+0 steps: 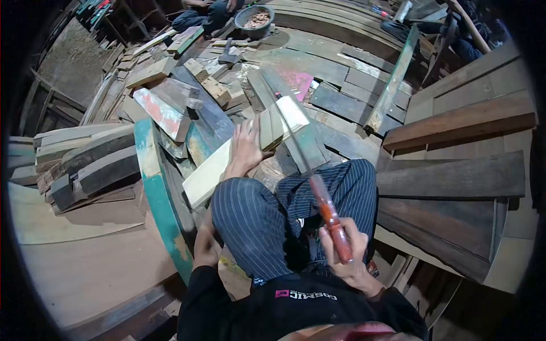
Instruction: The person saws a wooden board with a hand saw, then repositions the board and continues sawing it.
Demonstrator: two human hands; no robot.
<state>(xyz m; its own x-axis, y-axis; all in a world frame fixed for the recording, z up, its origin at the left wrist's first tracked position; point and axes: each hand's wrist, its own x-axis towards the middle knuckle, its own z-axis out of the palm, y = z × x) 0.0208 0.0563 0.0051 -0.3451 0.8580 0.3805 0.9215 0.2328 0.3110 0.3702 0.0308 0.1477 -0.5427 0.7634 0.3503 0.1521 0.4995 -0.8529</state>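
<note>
A pale squared wood block (211, 170) slants past my knees. My left hand (245, 149) presses on it from above, fingers curled over its upper side. In my right hand (348, 250) is the red-orange handle of a slim saw (325, 203), close to my right thigh. Its thin blade points away from me and crosses the block near the far end. Seen almost edge-on, the blade does not show its teeth. Under that end lies a greyish-green board (307, 146).
Offcuts (219, 91) and a green-painted beam (165, 210) lie to the left. A hammer-like tool (229, 55) stands ahead, near a tub of shavings (254, 21). Dark planks (452, 177) lean at right. Other people sit at the far edge.
</note>
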